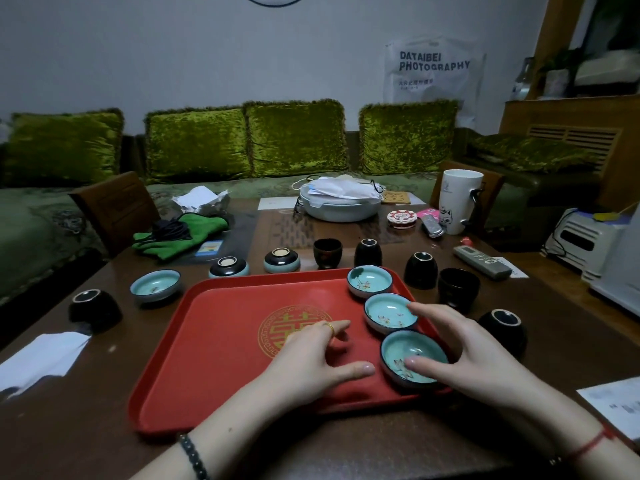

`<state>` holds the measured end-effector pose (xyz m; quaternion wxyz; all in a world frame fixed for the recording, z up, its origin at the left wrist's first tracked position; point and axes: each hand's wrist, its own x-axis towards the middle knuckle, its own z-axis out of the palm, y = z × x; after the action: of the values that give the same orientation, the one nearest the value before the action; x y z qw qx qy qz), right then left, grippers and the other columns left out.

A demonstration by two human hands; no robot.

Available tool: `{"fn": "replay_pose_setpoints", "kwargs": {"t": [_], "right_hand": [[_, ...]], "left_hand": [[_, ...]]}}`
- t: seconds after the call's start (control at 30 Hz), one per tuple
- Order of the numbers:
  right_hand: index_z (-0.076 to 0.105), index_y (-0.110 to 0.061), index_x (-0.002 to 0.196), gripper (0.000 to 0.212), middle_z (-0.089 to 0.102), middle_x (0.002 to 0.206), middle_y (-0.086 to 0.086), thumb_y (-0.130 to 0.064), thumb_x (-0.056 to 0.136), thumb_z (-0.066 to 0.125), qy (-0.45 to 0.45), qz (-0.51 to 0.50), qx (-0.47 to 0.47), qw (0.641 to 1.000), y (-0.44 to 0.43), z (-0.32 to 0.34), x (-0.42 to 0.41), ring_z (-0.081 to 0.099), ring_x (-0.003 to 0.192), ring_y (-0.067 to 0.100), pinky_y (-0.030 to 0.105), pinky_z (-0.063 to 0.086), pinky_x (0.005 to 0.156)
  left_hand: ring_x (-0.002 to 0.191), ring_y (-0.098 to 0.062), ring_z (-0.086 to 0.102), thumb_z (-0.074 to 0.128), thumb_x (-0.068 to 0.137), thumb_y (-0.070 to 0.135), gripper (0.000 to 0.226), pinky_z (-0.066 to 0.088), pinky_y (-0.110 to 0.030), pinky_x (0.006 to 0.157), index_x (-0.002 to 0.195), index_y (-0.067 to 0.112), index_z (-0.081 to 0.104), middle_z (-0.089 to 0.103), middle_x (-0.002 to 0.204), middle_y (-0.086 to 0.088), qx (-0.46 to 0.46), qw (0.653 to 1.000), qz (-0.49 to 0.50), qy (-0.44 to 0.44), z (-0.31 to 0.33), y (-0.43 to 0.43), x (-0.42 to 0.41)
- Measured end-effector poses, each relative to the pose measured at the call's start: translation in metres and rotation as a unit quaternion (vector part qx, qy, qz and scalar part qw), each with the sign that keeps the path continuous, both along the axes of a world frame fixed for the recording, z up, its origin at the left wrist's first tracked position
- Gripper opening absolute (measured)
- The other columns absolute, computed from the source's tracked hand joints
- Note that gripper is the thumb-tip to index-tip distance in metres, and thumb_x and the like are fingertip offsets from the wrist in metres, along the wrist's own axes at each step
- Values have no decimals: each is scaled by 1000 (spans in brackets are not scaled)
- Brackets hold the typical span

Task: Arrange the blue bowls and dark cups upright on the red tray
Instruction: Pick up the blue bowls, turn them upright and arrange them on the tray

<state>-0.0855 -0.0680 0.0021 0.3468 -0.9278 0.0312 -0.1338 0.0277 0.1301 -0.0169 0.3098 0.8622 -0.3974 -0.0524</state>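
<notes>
The red tray [214,341] lies in front of me. Three blue bowls stand upright along its right edge: far [369,280], middle [389,311], near [414,363]. My right hand [474,355] spreads over the near bowl, thumb tip inside its rim, fingers behind it. My left hand [311,362] rests open on the tray just left of that bowl. Off the tray, one blue bowl [156,285] stands upright at left; two more [228,267] [281,260] lie upside down. Dark cups: two upright [327,252] [459,287], several upside down [367,252] [420,270] [502,329] [94,310].
A green cloth [180,233], grey lidded dish [341,202], white mug [459,200], remote control [481,259] and round tin [401,218] sit at the table's far side. White paper [41,358] lies at the left edge. Wooden chairs [110,206] and a green sofa stand beyond.
</notes>
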Motion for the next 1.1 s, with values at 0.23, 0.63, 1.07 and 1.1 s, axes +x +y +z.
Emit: {"fn": "replay_pose_setpoints", "kwargs": {"t": [0.23,0.63,1.07,1.1], "right_hand": [[38,-50,114,62,45,120,-28,-40,65,75,-37,70,-19,997,51,16,56,39,113,-15,-5,25,91],[39,-26,131,69,46,137,-4,-36,71,73,-27,178,-48,983,155,21,186,41,125,7,18,28,105],[36,-22,133,73,45,137,3,-29,70,74,20,209,-26,977,227,-8,304,42,125,11,18,29,100],[36,-22,133,74,45,137,3,-30,70,74,23,210,-29,977,231,-9,311,42,125,13,19,30,101]], "left_hand": [[127,-11,44,62,73,54,71,33,-33,109,133,23,41,52,135,4,-21,996,77,-49,10,57,37],[136,-12,30,61,77,51,80,22,-23,108,140,16,27,33,148,-2,-67,960,270,-31,6,171,116],[142,-14,16,62,80,39,87,17,-26,114,144,12,10,16,155,-5,-105,937,331,38,-21,197,171],[142,-14,16,62,80,38,88,17,-25,113,144,12,8,15,155,-4,-110,934,337,42,-23,197,174]]}}
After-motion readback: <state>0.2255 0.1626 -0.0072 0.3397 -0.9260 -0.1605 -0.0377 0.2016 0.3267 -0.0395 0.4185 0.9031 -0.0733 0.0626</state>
